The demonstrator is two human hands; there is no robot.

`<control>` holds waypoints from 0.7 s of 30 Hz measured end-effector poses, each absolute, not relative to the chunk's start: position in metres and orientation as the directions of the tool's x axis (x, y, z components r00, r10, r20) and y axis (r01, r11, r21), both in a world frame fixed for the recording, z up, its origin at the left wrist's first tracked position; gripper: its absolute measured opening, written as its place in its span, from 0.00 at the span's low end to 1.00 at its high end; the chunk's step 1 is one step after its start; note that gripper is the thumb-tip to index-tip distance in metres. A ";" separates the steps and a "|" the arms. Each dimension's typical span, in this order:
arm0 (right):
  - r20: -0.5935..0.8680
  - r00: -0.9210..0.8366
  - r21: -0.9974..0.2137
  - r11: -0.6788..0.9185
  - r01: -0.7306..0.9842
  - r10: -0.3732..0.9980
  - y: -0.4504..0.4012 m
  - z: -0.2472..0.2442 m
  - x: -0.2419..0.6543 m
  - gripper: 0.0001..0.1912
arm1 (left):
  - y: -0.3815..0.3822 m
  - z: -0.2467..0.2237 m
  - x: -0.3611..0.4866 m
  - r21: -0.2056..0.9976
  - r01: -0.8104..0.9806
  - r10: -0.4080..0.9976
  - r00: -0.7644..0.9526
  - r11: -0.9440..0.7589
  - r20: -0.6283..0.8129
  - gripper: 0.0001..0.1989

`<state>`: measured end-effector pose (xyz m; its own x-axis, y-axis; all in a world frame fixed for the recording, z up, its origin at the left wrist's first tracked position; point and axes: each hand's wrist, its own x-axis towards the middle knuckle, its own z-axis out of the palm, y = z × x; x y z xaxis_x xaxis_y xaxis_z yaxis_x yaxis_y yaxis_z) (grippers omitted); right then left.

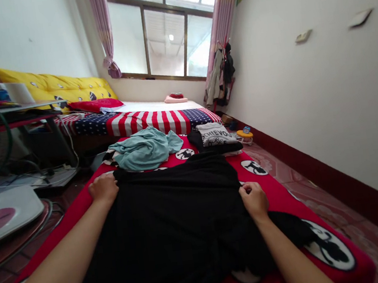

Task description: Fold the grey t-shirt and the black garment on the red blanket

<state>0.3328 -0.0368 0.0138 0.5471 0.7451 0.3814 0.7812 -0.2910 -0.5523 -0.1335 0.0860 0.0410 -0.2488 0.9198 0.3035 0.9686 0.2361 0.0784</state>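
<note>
A black garment (171, 218), perhaps a shirt, lies spread over a red patterned cover (274, 183). My left hand (103, 188) is closed on its far left corner. On the right side edge, my right hand (254, 199) pinches the cloth between thumb and fingers. One black sleeve-like part sticks out to the right beneath my right forearm. Just beyond the garment sits a crumpled light teal garment (146, 149). To the right of that is a folded stack topped by a grey shirt (216, 134) with dark lettering.
A bed with a stars-and-stripes cover (151, 121) stands under the window. At left are a cluttered desk (14, 109) and a white and pink chair seat (7, 214). A small yellow stool (244, 134) is by the right wall, near a rack of hanging clothes (220, 77).
</note>
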 end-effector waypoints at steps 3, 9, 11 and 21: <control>0.279 0.581 -0.531 -0.382 0.757 0.765 -0.038 0.020 0.328 0.07 | 0.088 0.058 -0.103 0.011 0.984 0.910 -0.169 0.178 0.379 0.13; 0.198 0.485 -0.427 -0.371 0.825 0.852 -0.036 0.019 0.329 0.12 | 0.071 0.049 -0.027 0.270 0.872 0.892 0.317 -0.408 0.322 0.18; 0.180 0.450 -0.408 -0.350 0.843 0.874 -0.031 0.021 0.336 0.14 | 0.063 0.029 -0.012 0.309 0.839 0.885 0.368 -0.449 0.286 0.18; 0.349 0.253 -0.344 -0.127 0.930 0.902 0.079 0.080 0.318 0.14 | 0.044 0.003 -0.001 0.286 0.871 0.896 0.305 -0.399 0.324 0.20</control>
